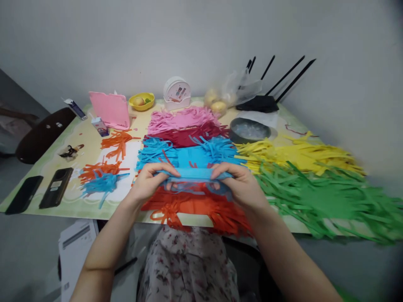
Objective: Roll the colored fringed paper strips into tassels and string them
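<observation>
Between my hands a strip of blue tissue paper [195, 173] is stretched out level above the table. My left hand [153, 178] pinches its left end, and my right hand [237, 180] pinches the right end. Loose blue fringe droops under the strip, partly hidden by the fingers. Just beyond lies a pile of blue fringed paper [191, 156]. Below and nearer to me is a stack of orange-red fringed paper [189, 202], its strands hanging over the table edge. Finished-looking tassels in orange [119, 141] and blue [102, 183] lie to the left.
Dark red [185, 136], pink [184, 119], yellow [302, 155] and green [330, 203] fringed paper covers the table. Two phones [56, 187] lie at left. Behind stand a pink tablet case [110, 110], a yellow bowl [141, 107] and a dark bowl [249, 135].
</observation>
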The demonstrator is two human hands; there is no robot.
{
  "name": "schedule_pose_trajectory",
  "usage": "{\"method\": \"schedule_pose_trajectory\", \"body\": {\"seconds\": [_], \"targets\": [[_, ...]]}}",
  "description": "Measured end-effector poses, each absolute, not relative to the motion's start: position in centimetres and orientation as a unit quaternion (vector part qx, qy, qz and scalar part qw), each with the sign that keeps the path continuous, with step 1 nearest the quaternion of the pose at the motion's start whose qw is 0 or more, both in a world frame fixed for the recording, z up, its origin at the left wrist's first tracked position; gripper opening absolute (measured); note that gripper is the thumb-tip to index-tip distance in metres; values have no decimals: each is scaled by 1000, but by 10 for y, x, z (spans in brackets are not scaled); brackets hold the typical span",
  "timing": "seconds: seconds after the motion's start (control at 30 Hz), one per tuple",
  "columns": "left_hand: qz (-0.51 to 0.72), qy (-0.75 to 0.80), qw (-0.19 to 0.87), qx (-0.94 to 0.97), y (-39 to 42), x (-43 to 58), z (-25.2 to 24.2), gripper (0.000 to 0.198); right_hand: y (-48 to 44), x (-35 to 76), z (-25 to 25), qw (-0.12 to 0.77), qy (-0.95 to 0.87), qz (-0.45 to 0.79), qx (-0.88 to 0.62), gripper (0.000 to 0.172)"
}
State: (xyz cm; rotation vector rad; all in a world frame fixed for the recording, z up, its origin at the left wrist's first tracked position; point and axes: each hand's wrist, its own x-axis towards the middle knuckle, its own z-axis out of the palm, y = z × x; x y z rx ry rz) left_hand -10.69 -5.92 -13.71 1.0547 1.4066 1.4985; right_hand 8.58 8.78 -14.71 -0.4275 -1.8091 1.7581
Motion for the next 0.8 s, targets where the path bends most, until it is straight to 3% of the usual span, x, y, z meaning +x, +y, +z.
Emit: {"method": "schedule_pose_trajectory", "body": {"seconds": [0.2,0.37,0.43,0.5,0.6,0.7,0.8], "targets": [[591,527,372,484,-63,-109,-136,20,93,84,-150,291,-715,624,-126,15],[520,637,238,517,-61,-105,-132,26,89,85,-147,306,-798,506,-117,27],[490,672,186,523,-61,-103,-133,21,85,86,-145,320,-821,447,-156,23],[466,682,155,542,-62,-102,-134,20,81,87,-143,323,-831,407,-197,7],[425,690,143,568,-63,-102,-135,38,79,90,-141,299,-845,384,-223,29],[411,693,165,569,-63,-105,-131,42,82,92,-138,280,-857,376,-214,27],[419,684,214,558,-62,-110,-125,35,86,93,-136,269,-854,392,-211,28]]}}
